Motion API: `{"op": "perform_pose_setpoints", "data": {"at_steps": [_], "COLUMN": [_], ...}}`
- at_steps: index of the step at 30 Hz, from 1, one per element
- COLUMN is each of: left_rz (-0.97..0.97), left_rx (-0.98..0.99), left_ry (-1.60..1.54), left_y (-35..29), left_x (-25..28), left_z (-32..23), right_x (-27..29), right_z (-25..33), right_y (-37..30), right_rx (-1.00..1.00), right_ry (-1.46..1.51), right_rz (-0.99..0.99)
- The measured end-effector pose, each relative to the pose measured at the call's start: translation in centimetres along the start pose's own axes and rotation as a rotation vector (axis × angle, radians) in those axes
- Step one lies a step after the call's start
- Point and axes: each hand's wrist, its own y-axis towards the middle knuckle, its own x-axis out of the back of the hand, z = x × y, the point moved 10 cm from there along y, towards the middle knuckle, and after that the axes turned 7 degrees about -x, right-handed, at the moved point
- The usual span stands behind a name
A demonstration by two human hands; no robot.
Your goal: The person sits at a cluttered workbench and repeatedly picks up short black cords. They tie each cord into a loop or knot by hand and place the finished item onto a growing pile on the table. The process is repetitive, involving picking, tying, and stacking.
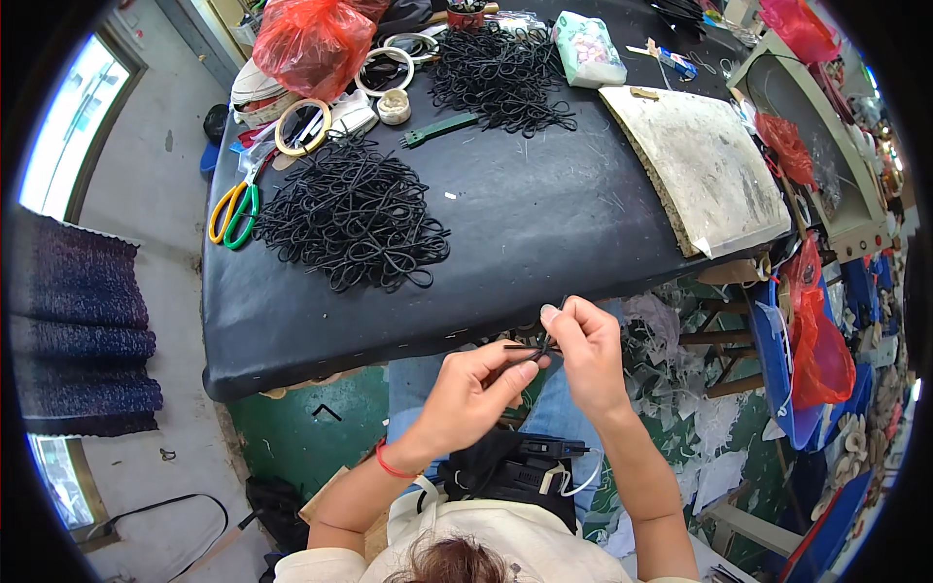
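Observation:
Just off the near edge of the black table, above my lap, I hold a thin black cord between both hands. Thumb and fingertips of my left hand are closed on it. My right hand, close beside the left, pinches the cord where its strands cross. Whether they form a knot is too small to tell. On the table lies a pile of looped black cords, left of my hands. A second pile of black cords sits farther back.
Scissors with yellow and green handles lie left of the nearer pile. A green tool, tape rolls and a red plastic bag are behind it. A worn white board lies at right. White scraps litter the floor.

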Motion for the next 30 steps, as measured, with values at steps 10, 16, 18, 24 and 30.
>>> {"op": "perform_pose_setpoints", "data": {"at_steps": [10,16,18,24,30], "left_rz": [-0.019,-0.099,-0.12,-0.1,-0.15], "left_rx": [0.036,-0.028,-0.002,0.033,-0.014], "left_ry": [-0.119,-0.082,-0.072,-0.111,-0.144], "left_y": [0.7,0.6,0.6,0.7,0.9], "left_x": [2.2,2.5,2.7,2.5,2.8], "left_z": [1.5,0.9,1.1,1.0,0.9], "right_x": [0.0,-1.3,-1.8,-1.5,-1.7], "right_z": [-0.1,-0.4,-0.1,-0.5,-1.3], "right_y": [0.0,-1.0,-1.3,-1.9,-2.0], "right_rx": [-0.141,-0.07,-0.04,-0.083,-0.16], "right_ry": [-0.085,-0.1,-0.096,-0.061,0.045], "right_rz": [0.199,0.273,0.288,0.314,0.347]}}
